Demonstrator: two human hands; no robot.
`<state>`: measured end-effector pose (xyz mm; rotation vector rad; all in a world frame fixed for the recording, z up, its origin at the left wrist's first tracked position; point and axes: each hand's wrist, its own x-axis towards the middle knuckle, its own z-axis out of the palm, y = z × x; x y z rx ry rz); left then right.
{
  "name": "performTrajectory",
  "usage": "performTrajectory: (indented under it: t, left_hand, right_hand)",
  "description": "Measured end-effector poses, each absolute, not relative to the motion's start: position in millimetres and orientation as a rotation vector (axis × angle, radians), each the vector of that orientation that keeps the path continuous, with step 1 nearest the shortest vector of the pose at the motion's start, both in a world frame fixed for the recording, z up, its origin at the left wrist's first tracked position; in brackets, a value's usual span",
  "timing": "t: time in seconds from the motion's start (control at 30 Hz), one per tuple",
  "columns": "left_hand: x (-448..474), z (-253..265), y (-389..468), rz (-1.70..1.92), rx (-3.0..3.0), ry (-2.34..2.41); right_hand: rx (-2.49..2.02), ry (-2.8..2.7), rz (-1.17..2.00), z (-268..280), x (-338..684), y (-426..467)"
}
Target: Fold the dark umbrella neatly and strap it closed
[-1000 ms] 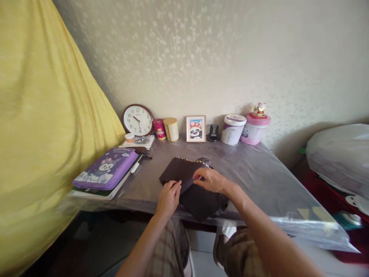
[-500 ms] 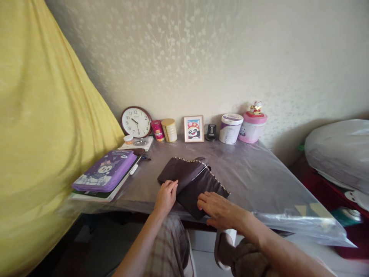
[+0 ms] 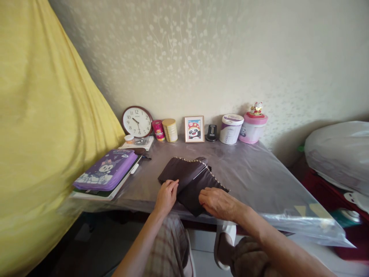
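This looks like a room in a home. Past the left hand [image 3: 167, 196] stands a round clock [image 3: 137, 121], by flowery wallpaper [image 3: 184, 46]. A big yellow cloth [image 3: 54, 115] hangs left of that hand. Past the right hand [image 3: 217, 202] are a panda picture [image 3: 194, 129] and a toy cat [image 3: 256, 109], and below it a slipper [image 3: 230, 230].

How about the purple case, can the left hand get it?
Probably yes: nothing tall stands between the left hand and the purple case, which lies uncovered, though that hand is on the dark cloth now.
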<state>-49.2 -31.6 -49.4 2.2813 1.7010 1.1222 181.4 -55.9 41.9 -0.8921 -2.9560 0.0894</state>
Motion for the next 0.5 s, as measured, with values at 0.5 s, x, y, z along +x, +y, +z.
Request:
performTrajectory:
  t: [0.5]
  left_hand:
    - [-48, -5, -63, 1.122, 2.079, 1.379]
  right_hand:
    - [-0.815, -2.751, -0.158, 72, 153, -30]
